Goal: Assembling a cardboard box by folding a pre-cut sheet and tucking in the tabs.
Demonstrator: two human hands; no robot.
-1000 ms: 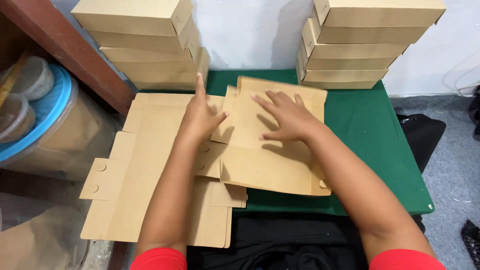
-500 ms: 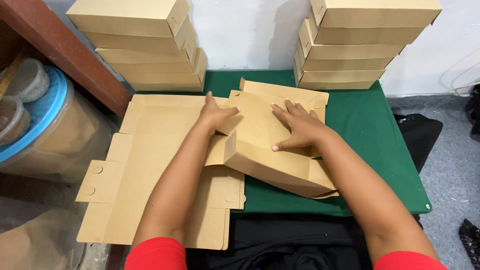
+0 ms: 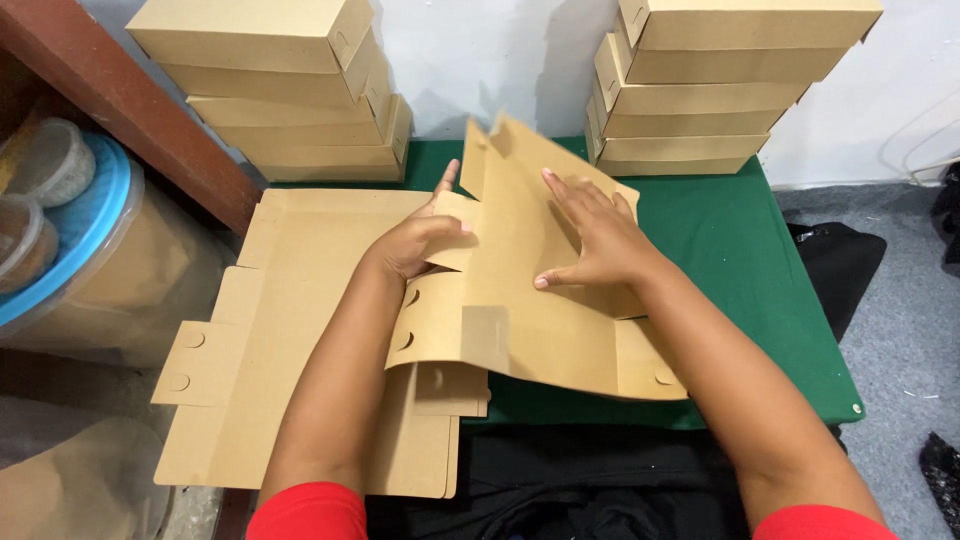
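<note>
Two hands on one half-folded cardboard blank (image 3: 520, 300): left hand (image 3: 415, 245) pinching its side flap, right hand (image 3: 595, 240) pressed flat, fingers spread (flat blanks (image 3: 290, 330) underneath, left of both).

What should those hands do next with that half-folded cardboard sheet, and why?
Probably press the raised back panel fully upright along its crease. The right hand lies flat inside the cardboard sheet, the left hand pinches its side flap, and the panel stands only partly lifted.
</note>
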